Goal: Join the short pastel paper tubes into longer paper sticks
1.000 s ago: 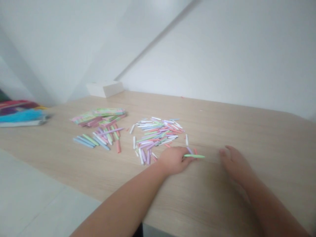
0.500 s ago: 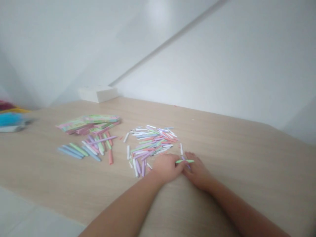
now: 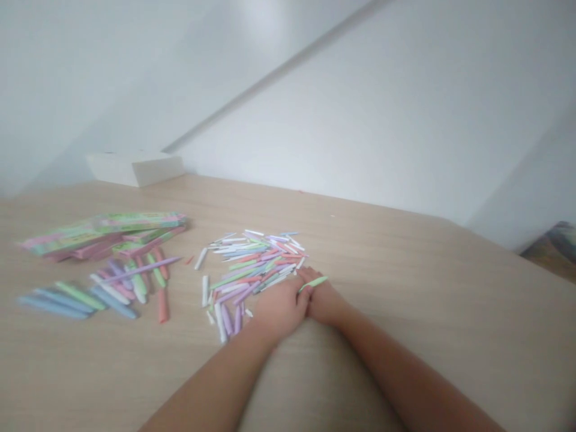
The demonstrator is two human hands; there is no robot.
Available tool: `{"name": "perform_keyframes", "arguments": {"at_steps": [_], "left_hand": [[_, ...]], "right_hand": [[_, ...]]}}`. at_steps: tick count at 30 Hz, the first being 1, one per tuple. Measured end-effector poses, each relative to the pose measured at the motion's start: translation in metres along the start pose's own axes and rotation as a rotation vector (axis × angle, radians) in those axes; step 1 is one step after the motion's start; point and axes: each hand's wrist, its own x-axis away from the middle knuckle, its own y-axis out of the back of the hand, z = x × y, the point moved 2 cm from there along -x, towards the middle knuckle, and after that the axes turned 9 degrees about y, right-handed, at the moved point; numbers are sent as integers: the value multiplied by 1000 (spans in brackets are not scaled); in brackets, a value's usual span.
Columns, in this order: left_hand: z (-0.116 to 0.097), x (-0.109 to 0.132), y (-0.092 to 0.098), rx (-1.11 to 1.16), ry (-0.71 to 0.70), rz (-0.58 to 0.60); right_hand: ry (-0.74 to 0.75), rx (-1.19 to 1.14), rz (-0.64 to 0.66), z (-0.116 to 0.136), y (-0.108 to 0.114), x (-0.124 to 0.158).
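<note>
Pale walls [image 3: 405, 108] crossed by a slanting grey band [image 3: 279, 73] back the head view, with a light wood-grain table [image 3: 472, 294] before them. Taking the two hands as the clock's centre, a white box [image 3: 137, 169] stands at 10 o'clock, far back near the wall. Patterned pink and green packets [image 3: 130, 225] lie heaped between 9 and 10 o'clock. Nearer, at 9 o'clock, is a loose group of thicker pastel sticks [image 3: 114, 300], blue, green, white, purple and red, some crossing one another. A dark, blurred object [image 3: 555, 246] sits at the table's edge toward 3 o'clock.

At 10 o'clock, just beside the hands, spreads a pile of slim coloured sticks [image 3: 258, 264], with a few short white and purple pieces [image 3: 228, 318] at its near side.

The left hand [image 3: 283, 306] is curled, thumb and fingers pinching a green stick [image 3: 317, 282] that points toward 2 o'clock above the other hand. The right hand [image 3: 324, 300] touches it, the two overlapping, its fingers toward 11 o'clock; whether it grips anything underneath cannot be told.
</note>
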Motion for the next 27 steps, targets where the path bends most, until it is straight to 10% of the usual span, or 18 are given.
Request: {"name": "perform_keyframes", "arguments": {"at_steps": [12,27], "left_hand": [[17,-7,-2,-37,162,65],[17,1,-2,-179,-3,127]], "right_hand": [[-81,-189,-210,6,14,20],[-23,-90,-50,5,22,17]]}}
